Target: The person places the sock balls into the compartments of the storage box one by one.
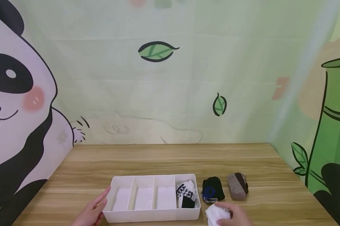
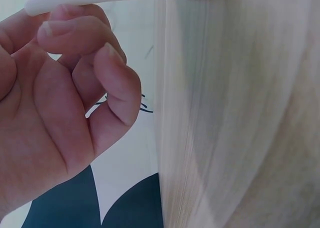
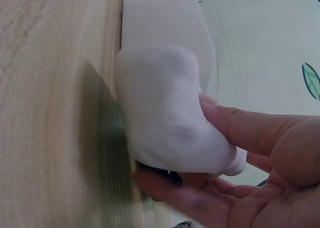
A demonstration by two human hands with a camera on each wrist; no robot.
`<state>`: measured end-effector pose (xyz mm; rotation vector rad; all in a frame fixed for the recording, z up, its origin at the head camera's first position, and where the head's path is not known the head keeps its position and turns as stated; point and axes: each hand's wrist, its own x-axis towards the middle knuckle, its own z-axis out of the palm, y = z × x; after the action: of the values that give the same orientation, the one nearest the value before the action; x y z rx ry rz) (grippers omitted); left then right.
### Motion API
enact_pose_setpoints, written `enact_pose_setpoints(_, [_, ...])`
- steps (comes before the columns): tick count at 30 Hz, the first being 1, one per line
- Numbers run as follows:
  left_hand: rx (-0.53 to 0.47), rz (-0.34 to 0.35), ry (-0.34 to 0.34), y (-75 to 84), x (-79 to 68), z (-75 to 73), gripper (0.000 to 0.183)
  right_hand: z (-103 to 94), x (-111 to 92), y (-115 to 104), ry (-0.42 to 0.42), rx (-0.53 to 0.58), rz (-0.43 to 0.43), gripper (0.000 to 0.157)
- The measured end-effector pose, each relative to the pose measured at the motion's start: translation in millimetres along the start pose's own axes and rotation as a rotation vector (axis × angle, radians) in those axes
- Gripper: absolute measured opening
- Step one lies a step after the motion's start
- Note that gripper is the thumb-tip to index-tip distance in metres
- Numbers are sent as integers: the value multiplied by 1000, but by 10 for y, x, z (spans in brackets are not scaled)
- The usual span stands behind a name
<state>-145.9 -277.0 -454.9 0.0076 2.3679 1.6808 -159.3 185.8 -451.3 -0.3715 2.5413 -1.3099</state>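
Left hand (image 1: 89,212) rests its relaxed fingers against the left end of the white box (image 1: 153,216); right hand (image 1: 239,216) pinches a white cloth roll (image 1: 215,216) near the box's right front corner. I judge the step is grasping this roll; moving it inside would call for lifting it above the rim. A patterned roll (image 1: 186,190) lies inside, at the right end; a black roll (image 1: 212,187) and a grey-brown roll (image 1: 237,186) sit outside.

Soft light — in right wrist view, shadow (image 3: 97,133) across blurred tabletop (image 3: 42,138).
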Motion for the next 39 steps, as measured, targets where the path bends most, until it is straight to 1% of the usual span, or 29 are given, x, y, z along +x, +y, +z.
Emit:
enact_pose_setpoints(2, [3,-2,0,-3,3,-1,36,-3,1,10,20,35,41,50])
enact_pose_setpoints(5, [7,0,-1,-7,5,-2,35,-14,-1,39,60,50,43,50])
enact_pose_setpoints(7, [9,3,-2,-9,6,-4,35,-26,-3,60,89,61,7,50])
enact_pose_setpoints(8, [9,4,-2,-9,6,-6,35,-32,2,88,106,63,-34,47])
enact_pose_setpoints(11, [15,6,-2,-12,7,-10,35,-50,-5,77,161,85,-83,48])
enact_pose_setpoints(12, [17,6,-2,-12,8,-11,34,-61,-10,56,167,99,-99,48])
enact_pose_setpoints(14, [19,5,-3,-14,8,-14,34,-74,-18,1,186,104,-92,49])
enact_pose_setpoints(15, [20,4,-3,-14,10,-14,34,-78,-26,-50,191,112,-64,52])
enact_pose_setpoints(19, [13,-2,-3,-10,11,-11,36,-78,-29,-161,214,105,-5,52])
enact_pose_setpoints(26, [23,15,-6,9,-6,2,41,-74,-7,-274,306,119,33,49])
enact_pose_setpoints(30, [27,14,-6,6,-5,0,38,-89,3,-319,348,147,26,47])
enact_pose_setpoints(32, [26,14,-4,1,-2,-3,37,-101,12,-328,352,154,22,47])
enact_pose_setpoints(34, [27,8,-1,0,2,-2,43,-108,21,-337,354,159,18,46])
enact_pose_setpoints(36, [25,7,-1,4,2,-2,43,-114,33,-349,351,157,5,46])
enact_pose_setpoints(39, [19,8,-3,13,-2,0,41,-112,48,-366,355,172,-35,46])
